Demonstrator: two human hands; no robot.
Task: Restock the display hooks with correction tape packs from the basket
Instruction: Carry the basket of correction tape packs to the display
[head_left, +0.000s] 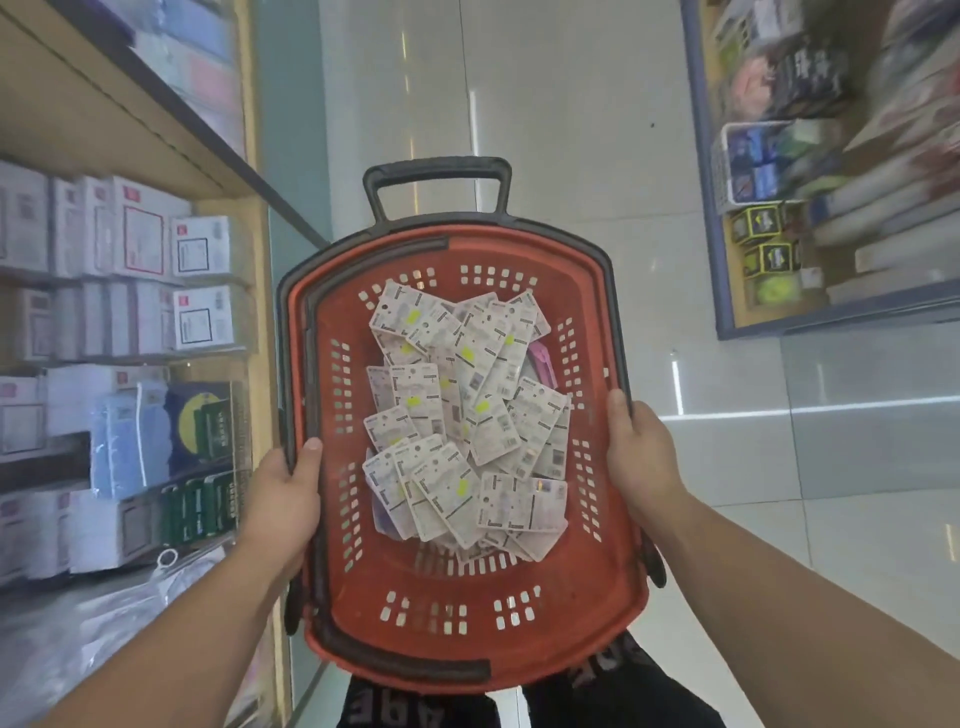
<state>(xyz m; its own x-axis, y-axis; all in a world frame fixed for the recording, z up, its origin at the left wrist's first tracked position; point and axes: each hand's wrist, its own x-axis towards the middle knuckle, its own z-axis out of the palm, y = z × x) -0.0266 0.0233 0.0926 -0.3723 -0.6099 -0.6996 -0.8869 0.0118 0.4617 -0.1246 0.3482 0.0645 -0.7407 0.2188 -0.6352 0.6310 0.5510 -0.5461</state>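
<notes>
Left hand (283, 491) and right hand (641, 449) each grip a side rim of the red basket (447, 587), correction tape packs (462, 415) heaped inside.

The basket (457, 613) is open on top, so its pile of packs (462, 415) is reachable from above. Its black handles (310, 364) lie folded along the rim. Stocked shelves (78, 104) crowd its left side. Bare floor (571, 104) runs ahead, and another rack (701, 156) stands further right.
</notes>
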